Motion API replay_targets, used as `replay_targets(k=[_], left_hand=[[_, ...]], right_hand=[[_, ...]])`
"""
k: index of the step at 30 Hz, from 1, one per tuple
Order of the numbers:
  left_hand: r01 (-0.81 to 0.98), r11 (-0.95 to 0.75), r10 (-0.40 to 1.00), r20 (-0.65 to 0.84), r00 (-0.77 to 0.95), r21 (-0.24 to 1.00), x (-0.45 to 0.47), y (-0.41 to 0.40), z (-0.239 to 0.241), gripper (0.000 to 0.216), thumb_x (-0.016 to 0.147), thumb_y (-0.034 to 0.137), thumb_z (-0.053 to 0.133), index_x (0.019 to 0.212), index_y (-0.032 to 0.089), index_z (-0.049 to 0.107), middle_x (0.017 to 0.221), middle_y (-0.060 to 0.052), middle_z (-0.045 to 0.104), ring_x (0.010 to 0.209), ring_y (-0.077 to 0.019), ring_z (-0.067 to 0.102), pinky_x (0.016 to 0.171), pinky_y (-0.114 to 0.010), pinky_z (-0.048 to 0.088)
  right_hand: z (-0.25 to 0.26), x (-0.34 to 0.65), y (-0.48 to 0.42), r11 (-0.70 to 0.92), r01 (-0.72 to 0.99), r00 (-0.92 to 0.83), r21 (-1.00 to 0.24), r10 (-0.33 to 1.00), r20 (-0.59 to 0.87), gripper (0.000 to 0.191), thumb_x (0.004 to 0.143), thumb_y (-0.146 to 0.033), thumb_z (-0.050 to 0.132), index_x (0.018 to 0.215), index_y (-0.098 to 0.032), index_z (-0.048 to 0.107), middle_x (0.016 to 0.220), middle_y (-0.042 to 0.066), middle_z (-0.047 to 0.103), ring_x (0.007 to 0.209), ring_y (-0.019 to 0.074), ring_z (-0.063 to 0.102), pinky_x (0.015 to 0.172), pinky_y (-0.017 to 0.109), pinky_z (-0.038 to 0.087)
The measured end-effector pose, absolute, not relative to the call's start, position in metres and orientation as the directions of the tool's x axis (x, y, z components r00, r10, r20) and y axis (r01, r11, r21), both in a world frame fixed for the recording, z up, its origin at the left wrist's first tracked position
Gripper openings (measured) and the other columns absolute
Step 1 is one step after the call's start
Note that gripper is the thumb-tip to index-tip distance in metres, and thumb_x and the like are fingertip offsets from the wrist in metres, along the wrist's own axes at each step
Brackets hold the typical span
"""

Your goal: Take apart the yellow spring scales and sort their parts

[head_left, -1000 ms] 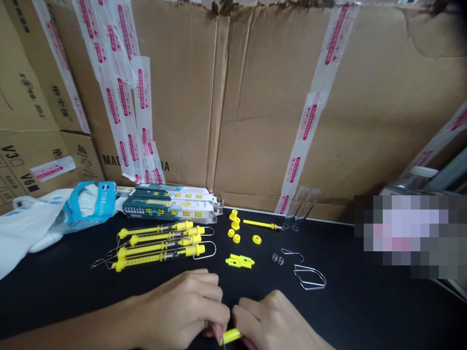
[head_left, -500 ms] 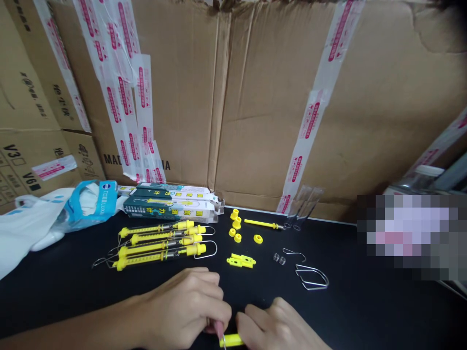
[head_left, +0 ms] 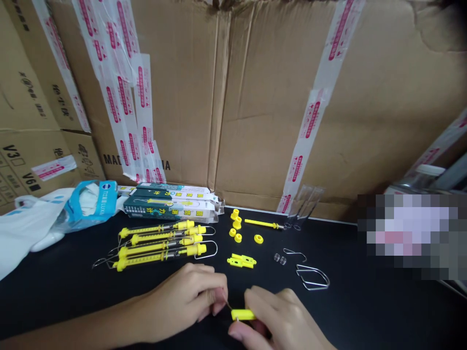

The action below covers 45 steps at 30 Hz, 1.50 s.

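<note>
In the head view my right hand (head_left: 282, 318) is closed around a yellow plastic bar (head_left: 242, 315), whose left end sticks out past the fingers. My left hand (head_left: 199, 296) pinches a thin metal wire hook (head_left: 227, 301) that runs to this end of the bar. A small bit of metal shows at the bar's near side; how far the wire passes through is too small to tell. Beyond the hands lie two short yellow slotted pieces (head_left: 241, 261), two small springs (head_left: 279, 259), a thin hook (head_left: 295, 253) and bent wire loops (head_left: 313, 278).
Several assembled spring scales (head_left: 156, 250) lie at the left. Behind them are printed boxes (head_left: 171, 206) and a plastic bag (head_left: 91, 204). Yellow caps (head_left: 237, 223), a yellow ring (head_left: 259, 238), a yellow rod (head_left: 260, 223) and clear tubes (head_left: 305, 206) lie near the cardboard wall (head_left: 262, 107).
The yellow bar and my right hand have moved up and slightly right. My left fingers have turned, and the wire between the hands now shows more clearly.
</note>
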State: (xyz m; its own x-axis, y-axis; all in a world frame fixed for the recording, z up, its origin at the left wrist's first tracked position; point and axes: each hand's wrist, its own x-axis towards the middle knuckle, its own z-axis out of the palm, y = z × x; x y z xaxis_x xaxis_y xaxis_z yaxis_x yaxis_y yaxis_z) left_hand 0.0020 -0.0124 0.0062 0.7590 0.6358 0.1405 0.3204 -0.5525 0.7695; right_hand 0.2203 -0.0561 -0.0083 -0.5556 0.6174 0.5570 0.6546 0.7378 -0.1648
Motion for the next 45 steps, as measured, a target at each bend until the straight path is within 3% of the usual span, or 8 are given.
replay_targets(k=[6,10,13,21,31,35,42,45], left_hand=[[0.234,-0.449,0.628,0.118,0.769,0.862,0.004,-0.010,0.005,0.041,0.105,0.038,0.039,0.075,0.018,0.058,0.070,0.003,0.058,0.052,-0.0075,0.051,0.061,-0.021,0.044],[0.210,-0.443,0.615,0.125,0.779,0.871,0.006,-0.009,0.009,0.051,0.104,0.049,0.037,0.064,0.019,0.049,0.058,0.003,0.054,0.052,-0.0103,0.052,0.055,-0.021,0.042],[0.206,-0.505,0.584,0.156,0.797,0.839,0.005,-0.009,0.012,0.056,0.104,0.053,0.036,0.062,0.019,0.049,0.059,0.002,0.058,0.063,-0.0130,0.054,0.067,-0.024,0.043],[0.252,-0.778,0.441,0.215,0.871,0.576,0.001,-0.015,0.012,0.042,0.108,0.033,0.033,0.081,0.021,0.062,0.081,-0.001,0.064,0.079,-0.0156,0.055,0.078,-0.027,0.040],[0.301,-0.469,0.616,0.063,0.785,0.830,0.001,-0.009,0.012,0.062,0.106,0.054,0.024,0.073,0.017,0.061,0.057,0.003,0.057,0.054,-0.0100,0.056,0.063,-0.021,0.045],[0.322,-0.520,0.607,0.077,0.791,0.791,0.002,-0.010,0.012,0.059,0.107,0.050,0.025,0.074,0.018,0.062,0.053,0.004,0.055,0.058,-0.0122,0.055,0.071,-0.023,0.045],[0.305,-0.714,0.495,0.147,0.856,0.630,0.004,-0.016,0.018,0.046,0.108,0.033,0.031,0.073,0.020,0.059,0.074,0.000,0.064,0.073,-0.0142,0.057,0.078,-0.027,0.039],[0.322,-0.733,0.494,0.145,0.857,0.599,0.005,-0.016,0.019,0.043,0.107,0.027,0.035,0.069,0.020,0.055,0.071,0.002,0.062,0.072,-0.0132,0.056,0.076,-0.026,0.037]], right_hand=[[-0.002,0.221,-0.053,0.735,0.612,-0.485,-0.292,0.641,0.595,0.053,0.099,-0.066,0.034,0.083,-0.021,0.059,0.060,-0.007,0.064,0.044,0.0073,0.061,0.047,0.022,0.039],[-0.003,0.222,-0.052,0.810,0.564,-0.583,-0.162,0.529,0.616,0.064,0.102,-0.063,0.024,0.071,-0.020,0.061,0.056,-0.004,0.056,0.042,0.0077,0.052,0.043,0.024,0.033],[-0.004,0.222,-0.053,0.828,0.550,-0.605,-0.113,0.487,0.630,0.058,0.104,-0.054,0.032,0.067,-0.020,0.060,0.055,-0.004,0.054,0.043,0.0076,0.049,0.043,0.023,0.032],[-0.002,0.225,-0.056,0.796,0.570,-0.551,-0.205,0.555,0.623,0.046,0.109,-0.036,0.031,0.077,-0.019,0.060,0.062,-0.001,0.060,0.051,0.0102,0.056,0.050,0.023,0.039],[0.001,0.222,-0.057,0.774,0.611,-0.600,-0.166,0.590,0.540,0.042,0.104,-0.046,0.043,0.073,-0.019,0.056,0.067,-0.002,0.057,0.054,0.0120,0.053,0.049,0.026,0.035],[-0.003,0.223,-0.058,0.775,0.615,-0.590,-0.142,0.572,0.569,0.040,0.104,-0.037,0.043,0.068,-0.021,0.048,0.062,-0.003,0.052,0.050,0.0115,0.048,0.047,0.027,0.032],[-0.006,0.227,-0.059,0.730,0.614,-0.482,-0.300,0.648,0.590,0.016,0.105,-0.033,0.045,0.108,-0.020,0.054,0.063,-0.006,0.060,0.044,0.0092,0.052,0.047,0.022,0.037],[-0.005,0.226,-0.059,0.761,0.574,-0.510,-0.301,0.620,0.596,0.011,0.103,-0.023,0.047,0.106,-0.019,0.057,0.066,-0.004,0.064,0.048,0.0102,0.056,0.049,0.023,0.038]])
